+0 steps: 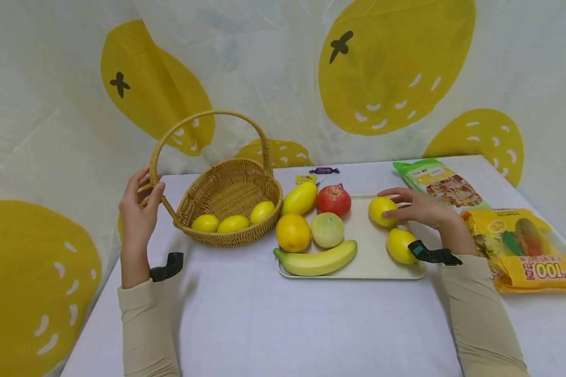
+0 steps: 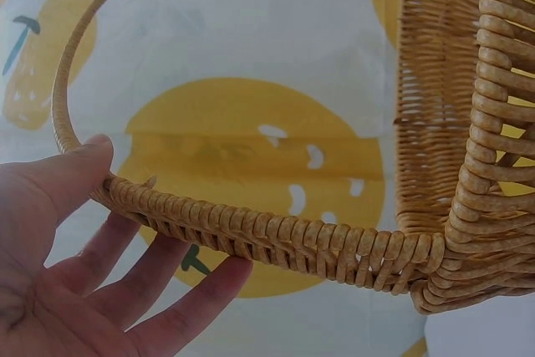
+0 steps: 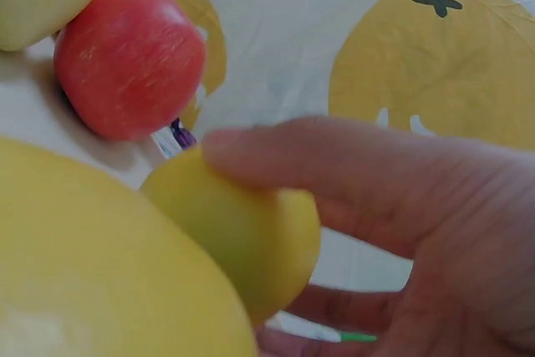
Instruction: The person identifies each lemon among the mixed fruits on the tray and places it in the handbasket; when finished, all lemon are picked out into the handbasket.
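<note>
My left hand (image 1: 139,204) holds the tall handle (image 2: 276,227) of a woven wicker basket (image 1: 231,188), thumb on one side and fingers on the other. Three lemons (image 1: 233,224) lie along the basket's near side. Over the right end of a cream tray (image 1: 358,267), my right hand (image 1: 422,208) grips a lemon (image 1: 381,210) between thumb and fingers. Another lemon (image 1: 400,246) sits just in front of it, large and close in the right wrist view. The hand's palm and several fingers show there around the gripped lemon (image 3: 251,240).
On the tray's left side are a banana (image 1: 318,260), an orange (image 1: 293,233), a pale green round fruit (image 1: 327,230), a red fruit (image 1: 333,201) and a mango (image 1: 300,198). Wrapped candies (image 1: 324,170) lie behind. A green-edged bag (image 1: 445,183) and yellow bag (image 1: 528,248) lie right.
</note>
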